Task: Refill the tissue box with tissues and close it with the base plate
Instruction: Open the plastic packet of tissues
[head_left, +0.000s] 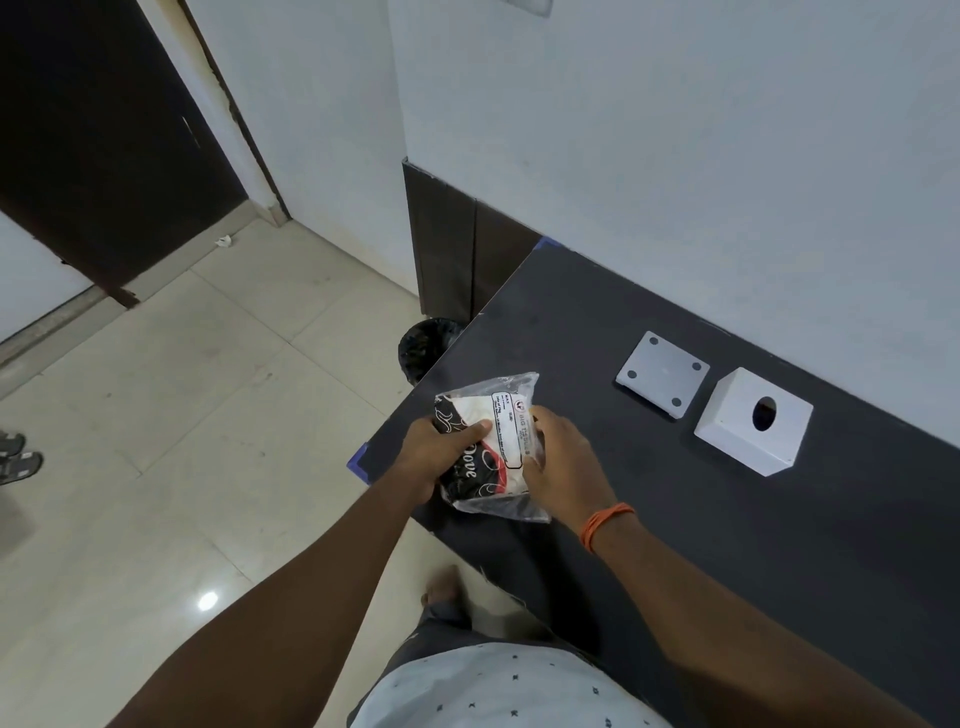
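Note:
A clear plastic tissue pack (493, 415) with black, white and red print is held over the near left corner of the dark table (675, 519). My left hand (434, 454) grips its left side, thumb on top. My right hand (563, 460) holds its right side. To the right, the white tissue box (737, 436) stands on the table with a round hole in its top. The grey square base plate (662, 374), with dark pads at its corners, lies flat just left of the box.
A white wall runs along the table's far edge. A black bin (423, 345) stands on the tiled floor beside the table's left edge. A dark door is at the far left, sandals (15, 460) at the left edge.

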